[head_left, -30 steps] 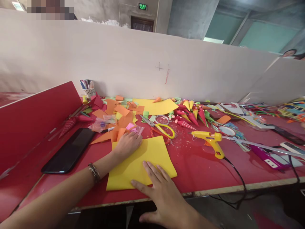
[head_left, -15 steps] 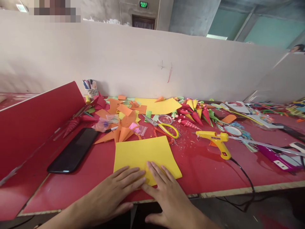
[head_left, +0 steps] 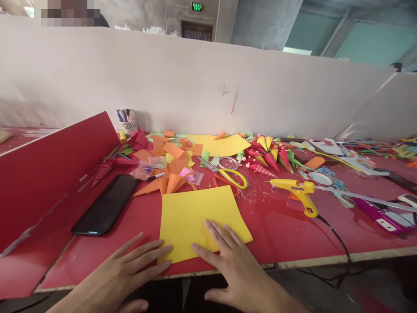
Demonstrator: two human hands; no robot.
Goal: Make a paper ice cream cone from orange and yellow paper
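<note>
A sheet of yellow paper (head_left: 195,213), seemingly folded over, lies flat near the front edge of the red table. My right hand (head_left: 228,256) rests on its lower right part with the fingers spread. At the sheet's lower left corner is my left hand (head_left: 130,269), its fingers stretched out and the tips touching the paper. Neither hand grips anything. Beyond the sheet lie scissors with yellow handles (head_left: 235,177) and folded orange paper pieces (head_left: 172,180).
A black phone (head_left: 106,206) lies to the left, beside an upright red board (head_left: 58,174). On the right sits a yellow glue gun (head_left: 298,191), its cord running off the front edge. Paper cones (head_left: 265,161), a pen cup (head_left: 127,124) and a purple power strip (head_left: 381,215) stand farther off.
My left hand has slid left across the yellow paper to its lower left corner, its fingers spreading wider. My right hand has stayed in nearly the same place on the sheet.
</note>
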